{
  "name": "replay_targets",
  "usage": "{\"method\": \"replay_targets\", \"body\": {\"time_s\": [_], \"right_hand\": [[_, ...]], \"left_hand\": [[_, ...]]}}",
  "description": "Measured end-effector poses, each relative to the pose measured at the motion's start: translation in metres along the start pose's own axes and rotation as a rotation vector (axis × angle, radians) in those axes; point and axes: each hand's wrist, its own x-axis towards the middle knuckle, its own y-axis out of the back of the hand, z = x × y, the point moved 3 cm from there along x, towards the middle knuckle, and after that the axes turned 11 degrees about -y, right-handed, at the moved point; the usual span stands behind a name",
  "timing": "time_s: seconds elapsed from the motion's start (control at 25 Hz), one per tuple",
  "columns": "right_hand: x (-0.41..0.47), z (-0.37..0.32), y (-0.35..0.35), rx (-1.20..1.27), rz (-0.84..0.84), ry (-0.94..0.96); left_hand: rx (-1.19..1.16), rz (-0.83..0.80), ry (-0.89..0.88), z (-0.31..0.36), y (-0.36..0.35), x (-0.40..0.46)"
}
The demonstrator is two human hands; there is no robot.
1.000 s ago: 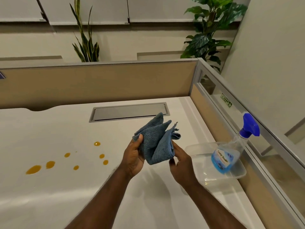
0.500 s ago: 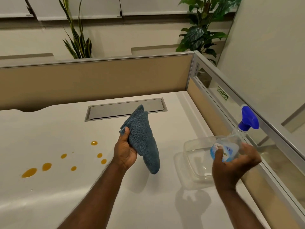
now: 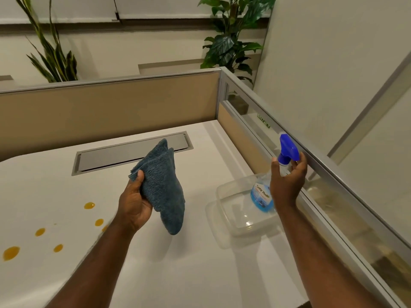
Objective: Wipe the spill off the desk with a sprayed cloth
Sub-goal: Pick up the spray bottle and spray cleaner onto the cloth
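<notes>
The left hand [image 3: 135, 203] holds a folded blue-grey terry cloth [image 3: 163, 187] up above the white surface [image 3: 189, 274], its fingers [image 3: 139, 177] clenched on the cloth's left edge with the thumb pressed over the front; the cloth hangs clear of the surface, its rounded lower end pointing down and its upper corner in front of the grey metal cable hatch [image 3: 131, 152] set into the surface. To the right, the right hand [image 3: 287, 183] is wrapped around the neck of a clear plastic spray bottle with blue liquid and a blue trigger head [image 3: 287, 150] — thumb on one side of the neck, fingers [image 3: 301, 161] curled round the other, just under the trigger. The bottle's lower part sits over a clear plastic rectangular container [image 3: 240, 210] that rests on the surface near the glass-and-aluminium side partition [image 3: 322, 172]; whether the bottle touches the container cannot be told. The amber-orange spill drops [image 3: 11, 253] lie scattered on the surface at lower left — well apart from the cloth. Beyond the tan back partition [image 3: 106, 112] stand two green leafy plants [image 3: 231, 41].
</notes>
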Motion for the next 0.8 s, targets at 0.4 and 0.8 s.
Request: {"method": "replay_targets", "body": {"time_s": [0.4,0.8], "right_hand": [[0.013,0.001,-0.009,-0.014,-0.019,0.023],[0.009,-0.017,0.001,-0.074,-0.106,0.092]], "left_hand": [[0.037,-0.063,0.011,-0.013,-0.030,-0.003],[0.028,-0.074,0.006,-0.015,-0.044,-0.006]]}}
